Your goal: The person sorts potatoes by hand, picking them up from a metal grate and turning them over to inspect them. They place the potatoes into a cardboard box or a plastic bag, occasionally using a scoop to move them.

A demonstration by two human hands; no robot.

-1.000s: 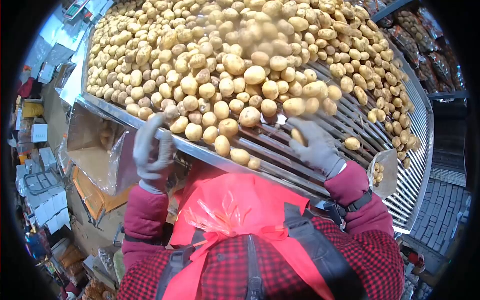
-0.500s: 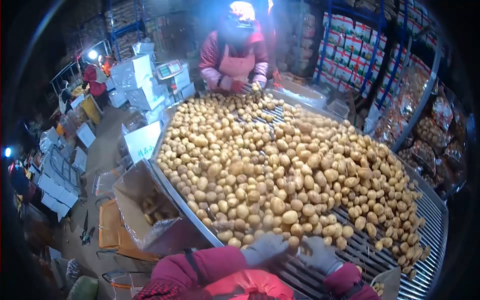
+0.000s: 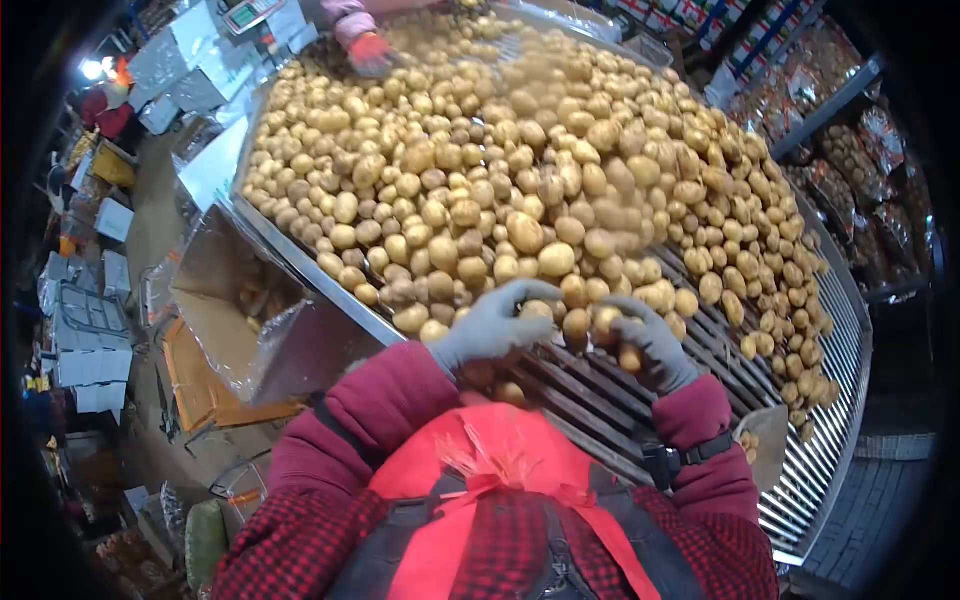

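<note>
Many loose potatoes lie heaped on a slatted metal sorting table. At the near edge of the heap is my left hand in a grey glove, its fingers curled around a potato. My right hand, gloved alike, bends its fingers around a potato beside the bare slats. Between the two hands another potato shows. A few more lie under my left wrist, partly hidden by it.
Across the table a co-worker's red-gloved hand touches the potatoes. An open carton with a plastic liner stands left of the metal rim. White boxes are stacked behind it. Bagged potatoes fill a rack at right.
My view has tilted down, so the table and both hands sit higher in it. My hands have curled around potatoes. The co-worker's hand has moved left across the heap.
</note>
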